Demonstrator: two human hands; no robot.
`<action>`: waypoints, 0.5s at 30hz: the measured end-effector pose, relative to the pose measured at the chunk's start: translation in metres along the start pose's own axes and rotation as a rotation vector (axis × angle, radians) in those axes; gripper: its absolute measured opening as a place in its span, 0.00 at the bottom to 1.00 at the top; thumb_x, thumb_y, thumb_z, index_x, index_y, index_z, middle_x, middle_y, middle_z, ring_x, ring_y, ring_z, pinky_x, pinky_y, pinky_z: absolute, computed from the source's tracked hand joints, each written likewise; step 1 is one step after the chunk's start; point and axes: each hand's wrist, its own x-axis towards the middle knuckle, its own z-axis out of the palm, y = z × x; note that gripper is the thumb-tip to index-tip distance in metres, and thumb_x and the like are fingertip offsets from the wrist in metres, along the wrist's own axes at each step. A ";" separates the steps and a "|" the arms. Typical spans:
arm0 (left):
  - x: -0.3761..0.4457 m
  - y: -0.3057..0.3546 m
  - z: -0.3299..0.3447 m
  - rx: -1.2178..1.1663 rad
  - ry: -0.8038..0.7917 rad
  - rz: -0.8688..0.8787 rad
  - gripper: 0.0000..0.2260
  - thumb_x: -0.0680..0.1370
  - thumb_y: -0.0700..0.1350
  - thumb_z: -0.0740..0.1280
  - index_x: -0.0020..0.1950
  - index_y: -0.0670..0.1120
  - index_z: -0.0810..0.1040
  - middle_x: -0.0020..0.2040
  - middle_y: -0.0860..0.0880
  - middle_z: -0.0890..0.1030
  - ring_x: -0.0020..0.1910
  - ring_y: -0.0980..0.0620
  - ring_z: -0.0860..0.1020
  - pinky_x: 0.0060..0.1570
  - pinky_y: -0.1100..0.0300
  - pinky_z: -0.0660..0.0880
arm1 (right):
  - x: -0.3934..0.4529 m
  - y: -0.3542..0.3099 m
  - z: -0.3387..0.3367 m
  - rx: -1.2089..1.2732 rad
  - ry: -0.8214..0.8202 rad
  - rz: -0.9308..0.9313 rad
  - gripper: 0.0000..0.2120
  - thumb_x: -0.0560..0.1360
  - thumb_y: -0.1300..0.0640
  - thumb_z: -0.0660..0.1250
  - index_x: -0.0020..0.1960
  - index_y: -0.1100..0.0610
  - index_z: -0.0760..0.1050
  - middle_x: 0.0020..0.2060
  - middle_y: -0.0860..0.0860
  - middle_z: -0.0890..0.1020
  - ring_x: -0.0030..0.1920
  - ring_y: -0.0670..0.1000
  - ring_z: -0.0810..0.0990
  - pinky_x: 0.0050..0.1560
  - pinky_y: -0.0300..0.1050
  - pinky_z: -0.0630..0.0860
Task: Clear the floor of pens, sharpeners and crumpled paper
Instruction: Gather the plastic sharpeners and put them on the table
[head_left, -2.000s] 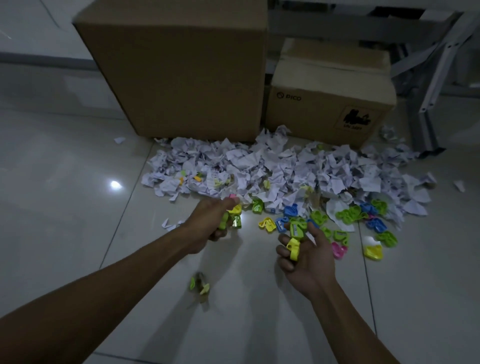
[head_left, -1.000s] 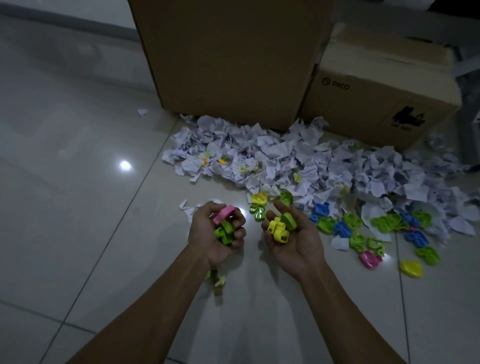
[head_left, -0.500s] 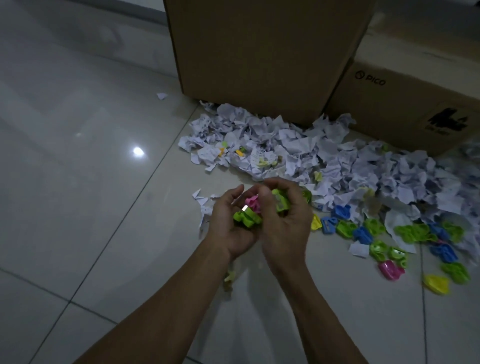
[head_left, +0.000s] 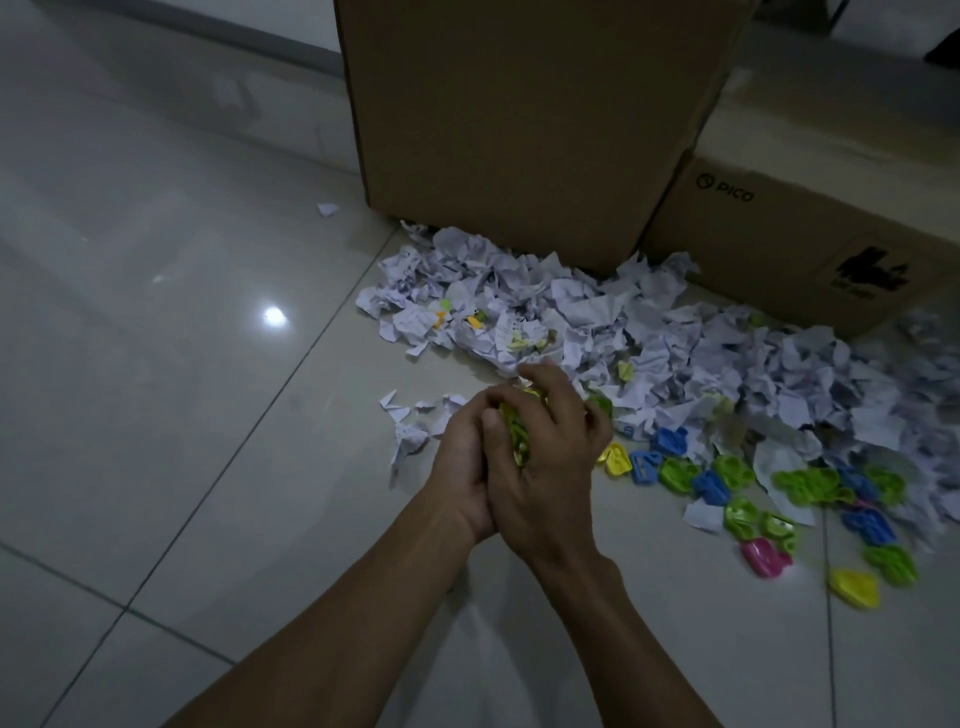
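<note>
Cupped hands mostly hide sharpeners

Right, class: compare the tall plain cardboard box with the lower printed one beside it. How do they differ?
The tall cardboard box rises out of the top of the frame; the lower box shows its top face. The tall one's faces are plain; the lower one carries a "PICO" mark and a dark printed figure. The tall one stands left, the lower one right. Both are brown cardboard, standing on the tiled floor behind the crumpled paper.

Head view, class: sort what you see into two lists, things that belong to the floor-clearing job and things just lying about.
Job:
handful of sharpeners cupped between left hand and right hand
loose sharpeners
crumpled paper

Lying about:
tall cardboard box
PICO box
</note>
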 end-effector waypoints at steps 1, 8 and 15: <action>0.001 0.000 -0.004 0.021 0.007 -0.017 0.18 0.76 0.50 0.61 0.57 0.40 0.80 0.54 0.42 0.82 0.52 0.46 0.82 0.55 0.56 0.78 | -0.001 0.000 -0.001 -0.055 0.018 -0.005 0.17 0.75 0.51 0.61 0.60 0.55 0.79 0.64 0.53 0.76 0.68 0.58 0.70 0.68 0.66 0.60; -0.006 0.001 -0.001 -0.004 0.048 -0.052 0.19 0.75 0.50 0.64 0.62 0.42 0.79 0.55 0.42 0.82 0.50 0.44 0.82 0.49 0.51 0.80 | -0.002 0.005 -0.006 0.058 0.062 0.119 0.18 0.80 0.48 0.54 0.63 0.51 0.75 0.66 0.48 0.74 0.73 0.47 0.63 0.71 0.56 0.57; -0.005 0.007 -0.008 -0.165 0.060 -0.016 0.17 0.74 0.47 0.65 0.57 0.37 0.79 0.54 0.32 0.80 0.46 0.34 0.82 0.47 0.38 0.77 | 0.004 0.025 -0.024 0.352 0.250 0.386 0.12 0.81 0.51 0.59 0.58 0.54 0.78 0.52 0.48 0.80 0.55 0.44 0.78 0.51 0.31 0.72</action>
